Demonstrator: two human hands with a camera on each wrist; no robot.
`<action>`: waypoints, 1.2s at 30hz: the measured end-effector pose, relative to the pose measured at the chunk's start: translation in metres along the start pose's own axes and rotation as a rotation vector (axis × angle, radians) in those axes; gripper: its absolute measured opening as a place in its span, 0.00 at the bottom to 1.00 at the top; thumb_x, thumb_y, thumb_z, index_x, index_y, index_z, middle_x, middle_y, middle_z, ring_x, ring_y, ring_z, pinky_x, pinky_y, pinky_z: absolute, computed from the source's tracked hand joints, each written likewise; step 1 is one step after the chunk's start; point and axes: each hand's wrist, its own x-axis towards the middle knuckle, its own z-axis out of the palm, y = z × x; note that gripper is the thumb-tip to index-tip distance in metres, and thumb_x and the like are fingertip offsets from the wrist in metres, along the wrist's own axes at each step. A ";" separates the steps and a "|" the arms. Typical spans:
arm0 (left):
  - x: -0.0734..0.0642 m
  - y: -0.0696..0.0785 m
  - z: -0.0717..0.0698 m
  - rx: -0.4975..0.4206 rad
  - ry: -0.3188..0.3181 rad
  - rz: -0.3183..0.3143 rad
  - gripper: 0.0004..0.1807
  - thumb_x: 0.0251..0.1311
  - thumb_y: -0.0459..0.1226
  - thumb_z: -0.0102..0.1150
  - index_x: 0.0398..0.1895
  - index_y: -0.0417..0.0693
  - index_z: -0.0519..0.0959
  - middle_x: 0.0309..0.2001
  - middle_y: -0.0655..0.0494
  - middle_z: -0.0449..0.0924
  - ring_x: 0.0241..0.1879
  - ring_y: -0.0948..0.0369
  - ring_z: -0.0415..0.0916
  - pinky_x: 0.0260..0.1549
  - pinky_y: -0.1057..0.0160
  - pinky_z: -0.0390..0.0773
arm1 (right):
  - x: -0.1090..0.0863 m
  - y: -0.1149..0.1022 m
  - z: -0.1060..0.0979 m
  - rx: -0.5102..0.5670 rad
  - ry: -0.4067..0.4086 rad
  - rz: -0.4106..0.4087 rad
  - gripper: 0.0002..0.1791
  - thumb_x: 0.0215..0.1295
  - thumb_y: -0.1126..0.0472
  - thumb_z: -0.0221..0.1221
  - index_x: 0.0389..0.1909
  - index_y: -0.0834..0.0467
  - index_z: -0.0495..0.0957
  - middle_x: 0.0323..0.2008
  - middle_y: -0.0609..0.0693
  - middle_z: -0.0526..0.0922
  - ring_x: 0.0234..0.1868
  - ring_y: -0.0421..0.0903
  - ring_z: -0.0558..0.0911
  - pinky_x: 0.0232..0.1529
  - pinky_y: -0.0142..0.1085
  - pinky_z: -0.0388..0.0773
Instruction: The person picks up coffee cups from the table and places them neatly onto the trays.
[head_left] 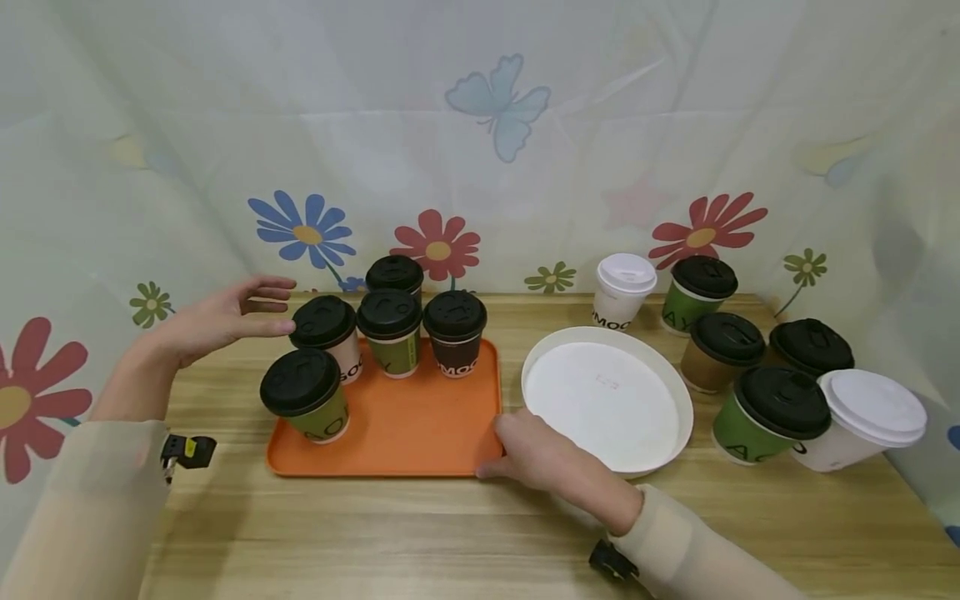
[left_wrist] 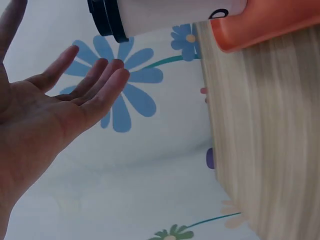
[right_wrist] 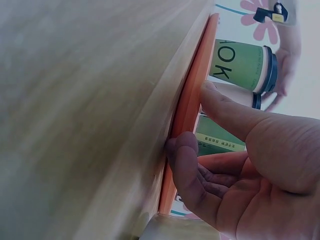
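An orange tray (head_left: 427,433) lies on the wooden table. My right hand (head_left: 540,454) grips its near right corner, the thumb against the front edge and a curled finger at the side. My left hand (head_left: 217,317), fingers spread and holding nothing, hovers beside a pale cup with a black lid (head_left: 348,354); the left wrist view shows a gap between fingertips and cup. Also on the tray stand a green cup (head_left: 324,422) at the front left, another green cup (head_left: 397,357) and a dark cup (head_left: 456,357). Behind them rises a black-lidded cup (head_left: 394,273), its base hidden.
Right of the tray sits a round white dish (head_left: 607,400). Several lidded cups stand around its far and right sides, among them a small white cup (head_left: 622,292), a brown cup (head_left: 712,362) and a large white cup (head_left: 862,417). A flowered curtain (head_left: 495,183) hangs behind the table.
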 end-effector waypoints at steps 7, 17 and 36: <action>0.024 0.026 0.001 0.058 0.005 -0.044 0.41 0.73 0.48 0.61 0.79 0.44 0.54 0.76 0.36 0.54 0.73 0.37 0.53 0.65 0.31 0.60 | 0.000 0.000 0.000 0.002 0.003 -0.010 0.21 0.57 0.55 0.77 0.22 0.56 0.73 0.18 0.46 0.73 0.20 0.41 0.70 0.22 0.36 0.69; 0.048 0.060 0.000 0.145 0.006 -0.106 0.44 0.72 0.59 0.56 0.78 0.42 0.55 0.74 0.32 0.55 0.72 0.35 0.54 0.65 0.30 0.57 | 0.000 -0.001 0.000 0.035 0.002 -0.005 0.21 0.57 0.56 0.77 0.20 0.56 0.73 0.17 0.45 0.73 0.19 0.40 0.70 0.21 0.35 0.69; 0.094 0.109 0.020 0.423 -0.149 -0.135 0.38 0.74 0.55 0.55 0.78 0.46 0.59 0.76 0.32 0.53 0.73 0.35 0.54 0.66 0.32 0.60 | 0.001 0.002 0.001 0.030 0.012 -0.033 0.20 0.56 0.56 0.77 0.20 0.56 0.73 0.17 0.44 0.73 0.20 0.40 0.71 0.21 0.35 0.69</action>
